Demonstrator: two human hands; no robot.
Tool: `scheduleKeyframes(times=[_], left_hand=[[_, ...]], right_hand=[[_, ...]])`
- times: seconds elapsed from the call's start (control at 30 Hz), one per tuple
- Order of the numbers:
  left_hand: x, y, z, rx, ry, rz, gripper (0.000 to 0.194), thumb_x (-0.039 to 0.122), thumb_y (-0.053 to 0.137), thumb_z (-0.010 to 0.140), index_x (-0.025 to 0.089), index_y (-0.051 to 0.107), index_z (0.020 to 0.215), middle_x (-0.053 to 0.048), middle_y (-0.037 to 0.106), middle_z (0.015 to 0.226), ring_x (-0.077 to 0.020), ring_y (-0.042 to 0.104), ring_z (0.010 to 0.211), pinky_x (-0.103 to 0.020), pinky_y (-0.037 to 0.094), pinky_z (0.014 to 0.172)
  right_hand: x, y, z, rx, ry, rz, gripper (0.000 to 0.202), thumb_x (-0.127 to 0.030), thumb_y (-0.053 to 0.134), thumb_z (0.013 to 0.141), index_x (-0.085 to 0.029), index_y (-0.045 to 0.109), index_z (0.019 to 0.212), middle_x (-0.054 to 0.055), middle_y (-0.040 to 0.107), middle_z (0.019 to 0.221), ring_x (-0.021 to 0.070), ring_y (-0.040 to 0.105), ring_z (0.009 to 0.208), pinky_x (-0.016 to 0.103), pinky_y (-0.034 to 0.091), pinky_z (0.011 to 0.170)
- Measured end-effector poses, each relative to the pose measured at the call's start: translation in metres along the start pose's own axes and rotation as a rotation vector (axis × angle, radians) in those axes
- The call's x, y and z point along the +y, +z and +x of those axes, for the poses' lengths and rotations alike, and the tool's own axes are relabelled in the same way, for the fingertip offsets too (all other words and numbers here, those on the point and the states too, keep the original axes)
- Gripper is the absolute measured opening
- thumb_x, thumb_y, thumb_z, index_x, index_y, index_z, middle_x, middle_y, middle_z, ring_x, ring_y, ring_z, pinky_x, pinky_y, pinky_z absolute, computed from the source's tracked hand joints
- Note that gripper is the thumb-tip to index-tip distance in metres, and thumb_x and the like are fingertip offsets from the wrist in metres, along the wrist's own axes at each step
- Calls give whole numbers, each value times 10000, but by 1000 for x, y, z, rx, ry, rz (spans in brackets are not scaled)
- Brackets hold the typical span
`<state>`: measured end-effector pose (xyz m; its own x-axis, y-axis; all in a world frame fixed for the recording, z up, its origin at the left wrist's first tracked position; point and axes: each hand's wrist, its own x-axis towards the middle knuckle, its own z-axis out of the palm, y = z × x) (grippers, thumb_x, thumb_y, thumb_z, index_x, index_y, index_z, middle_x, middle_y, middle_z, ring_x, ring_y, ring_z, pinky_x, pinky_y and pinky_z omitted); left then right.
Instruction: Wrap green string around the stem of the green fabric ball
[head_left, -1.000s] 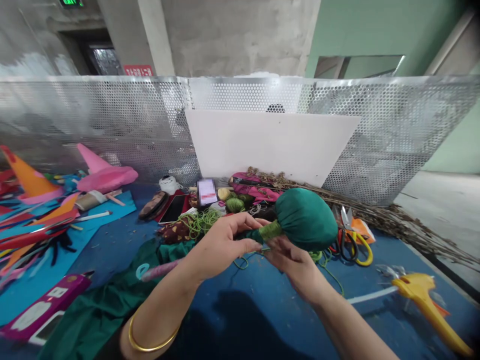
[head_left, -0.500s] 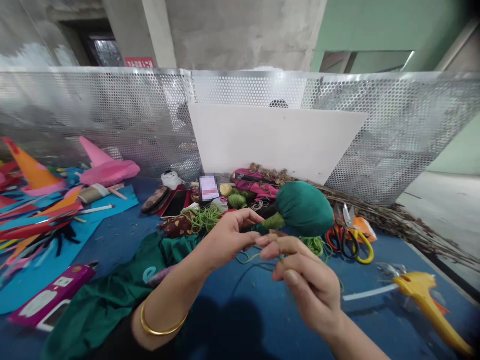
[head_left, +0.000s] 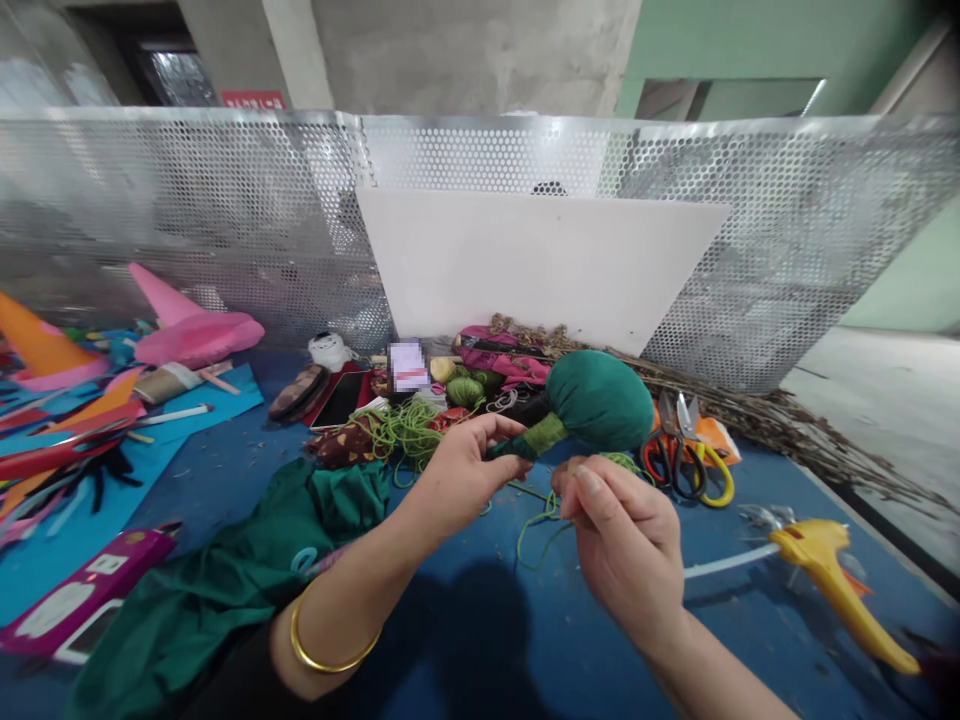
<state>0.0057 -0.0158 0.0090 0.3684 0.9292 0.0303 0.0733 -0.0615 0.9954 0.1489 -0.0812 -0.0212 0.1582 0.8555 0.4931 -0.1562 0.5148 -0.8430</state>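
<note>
- The left hand (head_left: 480, 462) reaches in from the near left, thumb and fingers pinching the stem (head_left: 545, 434) of a green cloth ball (head_left: 600, 400).
- The right hand (head_left: 626, 530), from the near right, is curled, thumb uppermost, gripping green yarn (head_left: 534, 545).
- The ball sits beyond the right hand, left of the scissors (head_left: 686, 450).

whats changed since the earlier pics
The bare right hand has drawn away from the olive-green wrapped stem, back toward the person, now closed on thin green yarn. The left hand still grips the stem joined to the round dark-green fabric ball. The yellow plastic glue gun and yellow-handled scissors lie where they were.
</note>
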Motion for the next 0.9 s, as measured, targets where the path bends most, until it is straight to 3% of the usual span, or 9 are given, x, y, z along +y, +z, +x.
scheduleKeyframes(times=[0.27, 0.4, 0.53, 0.6, 0.67, 0.77, 0.9], left_hand=[[-7, -3, 4, 44, 99, 253, 262, 187, 628, 715, 152, 657, 973, -66, 714, 996, -217, 653, 918, -332, 511, 828], [-11, -6, 6, 78, 133, 511, 293, 204, 616, 744, 188, 680, 1030, -51, 729, 1080, -237, 649, 1014, -357, 467, 948], [-7, -10, 4, 109, 124, 784, 315, 229, 581, 791, 227, 686, 1088, -36, 745, 1037, -240, 676, 920, -350, 499, 864], [-4, -11, 2, 142, 109, 900, 333, 230, 562, 814, 235, 675, 1127, -39, 751, 1004, -245, 687, 875, -354, 507, 818], [-2, -11, 1, 164, 116, 988, 330, 241, 558, 833, 243, 668, 1144, -38, 754, 987, -248, 695, 855, -355, 509, 800], [-3, -10, 1, 137, 171, 1090, 314, 248, 554, 854, 255, 654, 1152, -36, 752, 1029, -258, 696, 916, -357, 509, 813], [-9, -4, -2, -7, 259, 1228, 267, 223, 551, 854, 231, 641, 1105, -53, 746, 1017, -269, 694, 937, -358, 516, 785]], right_hand=[[5, 7, -6, 12, -28, -29, 324, -223, 513, 973, -200, 571, 656, -20, 484, 617, 131, 438, 622, 289, 330, 619], [8, 10, -4, -96, -5, -132, 310, -221, 464, 989, -201, 552, 692, -19, 482, 646, 125, 449, 617, 270, 346, 587], [-2, 10, 2, -286, -181, -331, 239, -154, 441, 969, -204, 542, 759, 20, 579, 769, 163, 570, 791, 296, 437, 727], [-8, 7, 5, -315, -299, -494, 200, -111, 459, 943, -202, 552, 792, 63, 616, 952, 188, 584, 924, 323, 447, 809], [-13, 3, 9, -283, -340, -645, 185, -98, 473, 933, -198, 568, 811, 80, 590, 1022, 174, 572, 891, 301, 450, 763], [-18, -7, 16, -278, -248, -658, 215, -136, 448, 962, -197, 565, 793, 45, 567, 857, 141, 539, 743, 262, 437, 657], [-21, -16, 25, -336, -79, -538, 258, -198, 420, 992, -201, 589, 797, 28, 617, 783, 145, 586, 756, 264, 460, 692]])
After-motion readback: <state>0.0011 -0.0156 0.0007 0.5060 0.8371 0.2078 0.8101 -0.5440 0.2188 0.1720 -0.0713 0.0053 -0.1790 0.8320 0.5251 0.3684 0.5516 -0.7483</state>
